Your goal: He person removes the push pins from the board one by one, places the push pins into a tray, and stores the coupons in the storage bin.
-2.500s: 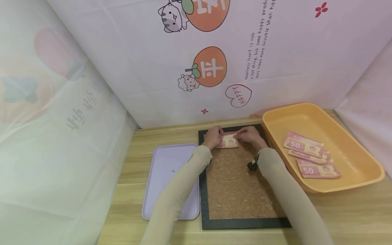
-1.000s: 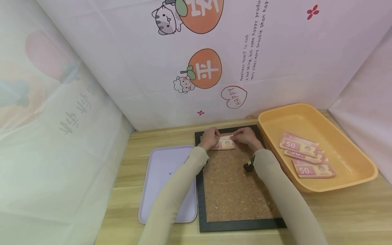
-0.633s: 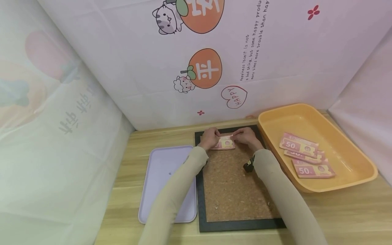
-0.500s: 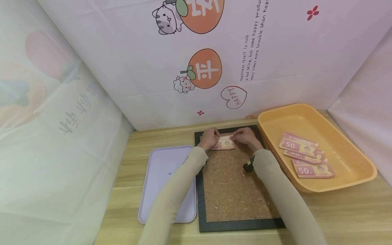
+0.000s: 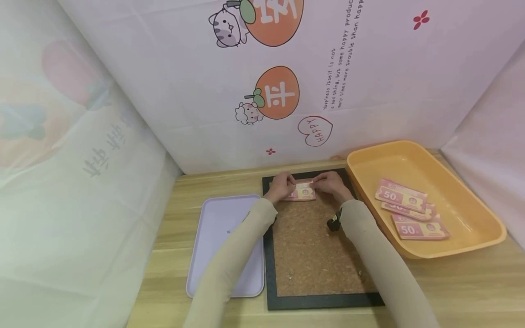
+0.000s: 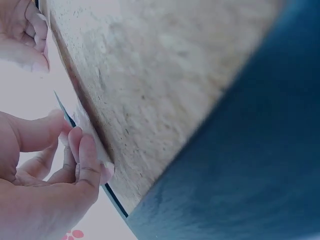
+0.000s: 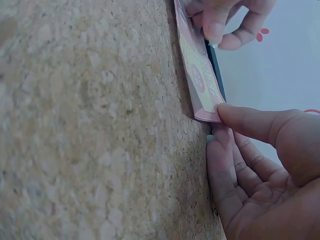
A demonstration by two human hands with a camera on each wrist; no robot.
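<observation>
A pink-and-yellow paper coupon (image 5: 302,192) printed with 50 lies along the far edge of a black-framed cork board (image 5: 317,255). My left hand (image 5: 280,187) is at the coupon's left part, fingertips pinching its upper edge and covering some of the print. In the left wrist view, the thumb and curled fingers (image 6: 86,155) of that hand meet over the paper edge. My right hand (image 5: 331,184) pinches the coupon's upper right corner. The right wrist view shows its thumb (image 7: 245,117) on top of the coupon, the other fingers behind the edge.
To the right, a yellow-orange tray (image 5: 471,218) holds several more coupons (image 5: 420,226). A lilac tray (image 5: 223,237) lies left of the board, partly under the left sleeve. A printed white cloth wall (image 5: 229,141) stands close behind the board. The table (image 5: 166,273) is wooden.
The head view has shifted slightly. Both hands stay at the coupon's upper edge, with only a slight shift of the left fingers; the coupon lies in the same place on the board.
</observation>
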